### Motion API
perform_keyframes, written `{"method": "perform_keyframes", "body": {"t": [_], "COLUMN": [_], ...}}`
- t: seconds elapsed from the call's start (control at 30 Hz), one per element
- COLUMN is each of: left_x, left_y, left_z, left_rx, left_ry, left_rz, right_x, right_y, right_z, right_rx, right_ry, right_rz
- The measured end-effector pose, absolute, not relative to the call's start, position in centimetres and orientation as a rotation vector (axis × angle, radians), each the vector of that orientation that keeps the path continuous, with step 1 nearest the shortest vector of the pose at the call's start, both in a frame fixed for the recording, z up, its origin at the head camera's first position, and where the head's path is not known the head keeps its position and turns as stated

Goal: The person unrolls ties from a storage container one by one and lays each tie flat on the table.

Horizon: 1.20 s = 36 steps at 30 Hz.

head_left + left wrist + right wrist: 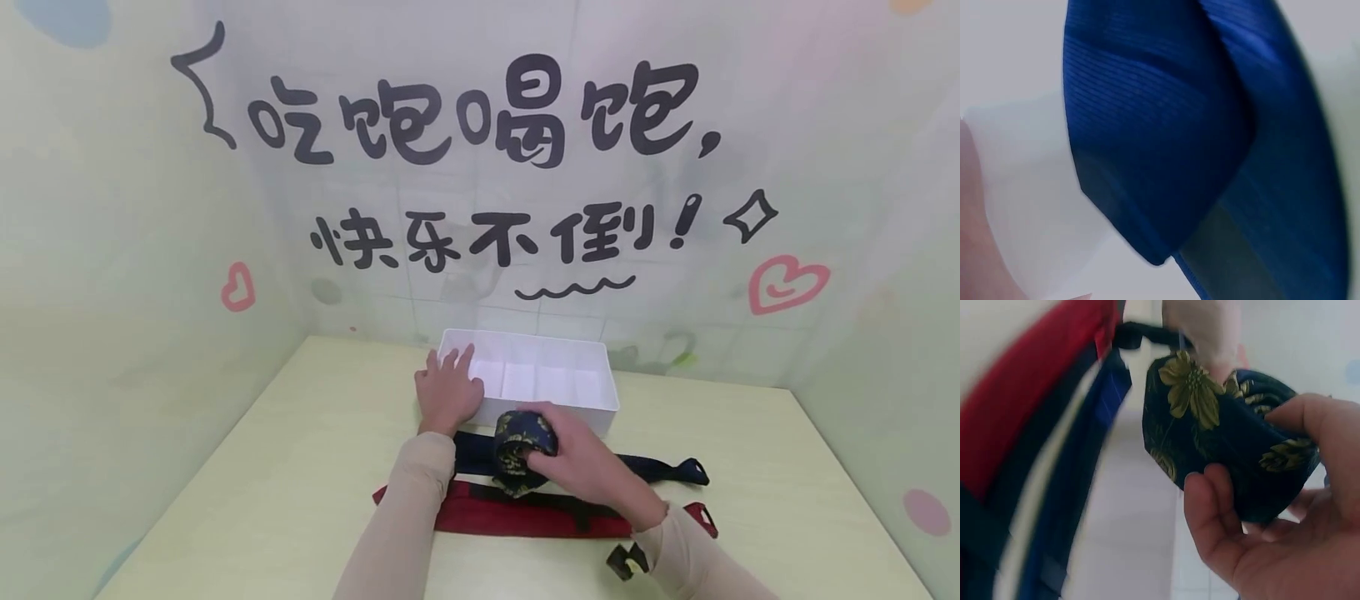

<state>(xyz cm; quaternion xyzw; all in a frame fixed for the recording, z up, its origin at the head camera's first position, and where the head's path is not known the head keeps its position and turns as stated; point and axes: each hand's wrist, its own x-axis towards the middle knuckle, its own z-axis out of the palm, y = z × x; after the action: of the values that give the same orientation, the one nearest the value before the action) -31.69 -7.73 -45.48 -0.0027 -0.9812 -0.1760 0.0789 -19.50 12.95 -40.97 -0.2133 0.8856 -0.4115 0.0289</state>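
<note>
My right hand (pixel 581 462) grips a rolled-up dark floral necktie (pixel 517 437) just in front of a white divided box (pixel 491 408). In the right wrist view, its thumb and fingers hold the roll from opposite sides, and gold flowers show on the dark cloth. My left hand (pixel 447 390) rests at the box's left front corner with fingers spread; the exact contact is partly hidden. A dark blue necktie (pixel 474 456) lies folded below the box and fills much of the left wrist view. Nearer to me lies a red necktie (pixel 495 521), partly under the forearms.
A small dark piece with a yellowish mark (pixel 621 563) lies by the right sleeve. Behind the box rises a wall (pixel 480 192) with black lettering, and side walls flank the pale table (pixel 787 500).
</note>
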Motion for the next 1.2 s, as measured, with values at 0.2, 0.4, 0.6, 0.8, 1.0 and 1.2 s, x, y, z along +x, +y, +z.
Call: {"method": "perform_keyframes", "body": {"t": [0.2, 0.4, 0.6, 0.8, 1.0, 1.2], "left_x": [-31.4, -31.4, -31.6, -31.7, -31.8, -31.6], "left_y": [-7.8, -7.9, -8.2, -8.3, -8.1, -7.8], "left_z": [-45.4, -45.3, -45.4, -45.4, -45.4, -45.5], "left_rx": [-0.012, -0.017, -0.026, -0.018, -0.010, -0.007], "left_ry": [-2.931, -2.917, -2.905, -2.905, -2.910, -2.913], "left_rz": [-0.534, -0.527, -0.528, -0.527, -0.538, -0.561], "right_x": [-17.2, -15.6, -14.2, -13.0, -12.4, -12.1], "right_y": [12.5, 12.6, 12.2, 11.3, 10.9, 10.9], "right_z": [-42.6, -43.8, -45.0, -46.6, -46.8, -46.5], "right_rx": [-0.516, -0.483, -0.523, -0.557, -0.542, -0.479], "right_ry": [2.656, 2.526, 2.405, 2.385, 2.456, 2.513], "right_rz": [-1.351, -1.462, -1.489, -1.363, -1.276, -1.091]}}
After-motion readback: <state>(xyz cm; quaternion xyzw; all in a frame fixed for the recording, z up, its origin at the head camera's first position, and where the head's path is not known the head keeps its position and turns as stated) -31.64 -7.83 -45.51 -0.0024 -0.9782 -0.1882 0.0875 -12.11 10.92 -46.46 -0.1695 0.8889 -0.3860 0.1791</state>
